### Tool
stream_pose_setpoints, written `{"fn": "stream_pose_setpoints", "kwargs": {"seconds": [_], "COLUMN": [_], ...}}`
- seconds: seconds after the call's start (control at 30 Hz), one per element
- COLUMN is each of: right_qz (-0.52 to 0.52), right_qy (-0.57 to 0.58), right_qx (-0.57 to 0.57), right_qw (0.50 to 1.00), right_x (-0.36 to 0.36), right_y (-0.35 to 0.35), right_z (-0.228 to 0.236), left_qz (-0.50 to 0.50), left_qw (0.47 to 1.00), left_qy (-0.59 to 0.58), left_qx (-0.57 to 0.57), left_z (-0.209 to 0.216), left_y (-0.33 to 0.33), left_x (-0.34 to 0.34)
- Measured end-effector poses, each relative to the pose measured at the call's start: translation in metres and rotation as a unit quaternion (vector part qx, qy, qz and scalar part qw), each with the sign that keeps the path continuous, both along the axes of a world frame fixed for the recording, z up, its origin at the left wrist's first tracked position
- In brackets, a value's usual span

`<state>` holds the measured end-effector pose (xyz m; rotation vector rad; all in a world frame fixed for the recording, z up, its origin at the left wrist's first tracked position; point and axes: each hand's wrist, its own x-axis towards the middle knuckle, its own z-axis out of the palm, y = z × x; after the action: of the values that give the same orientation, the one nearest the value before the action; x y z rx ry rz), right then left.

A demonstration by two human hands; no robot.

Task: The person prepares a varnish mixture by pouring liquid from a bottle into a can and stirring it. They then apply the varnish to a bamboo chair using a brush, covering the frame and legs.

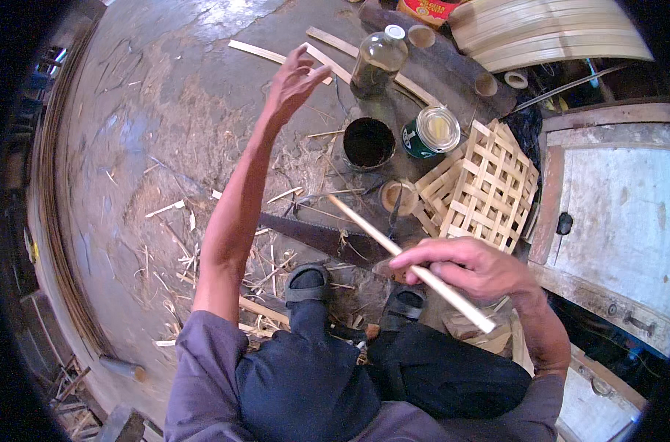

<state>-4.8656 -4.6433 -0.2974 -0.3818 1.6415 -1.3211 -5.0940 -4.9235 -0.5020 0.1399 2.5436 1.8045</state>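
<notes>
While the right hand (pixel 471 267) pinches a pale stick (pixel 412 265) between thumb and fingers, the stick slants from near a small cup (pixel 398 196) down past the wrist, above the knees. Left hand (pixel 294 77) raised over the floor, fingers spread, holding nothing; nearest it lie wood strips (pixel 276 55) and a glass jar (pixel 379 60). Dark tin (pixel 369 144), green can (pixel 431 132) and woven lattice (pixel 482 184) sit ahead. Saw (pixel 324 237) lies beyond the sandals (pixel 308 281).
</notes>
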Motion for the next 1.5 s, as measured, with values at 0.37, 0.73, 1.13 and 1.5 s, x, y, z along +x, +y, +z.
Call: {"fn": "stream_pose_setpoints", "kwargs": {"seconds": [0.37, 0.73, 1.13, 1.5], "right_qz": [-0.313, -0.159, -0.104, -0.075], "right_qy": [0.377, 0.430, 0.462, 0.573], "right_qx": [0.117, 0.138, 0.210, 0.218], "right_qw": [0.864, 0.878, 0.855, 0.786], "right_x": [-0.052, -0.089, -0.074, -0.078], "right_y": [-0.003, -0.040, -0.026, -0.021], "right_z": [0.011, -0.093, -0.098, -0.085], "left_qz": [-0.165, -0.077, -0.031, -0.036], "left_qw": [0.980, 0.992, 0.999, 0.991], "left_qy": [0.041, 0.079, 0.033, 0.127], "left_qx": [-0.107, 0.057, -0.011, 0.008], "left_z": [-0.068, -0.068, -0.060, -0.046], "left_y": [0.010, 0.070, 0.061, 0.053], "left_x": [0.137, 0.139, 0.148, 0.156]}}
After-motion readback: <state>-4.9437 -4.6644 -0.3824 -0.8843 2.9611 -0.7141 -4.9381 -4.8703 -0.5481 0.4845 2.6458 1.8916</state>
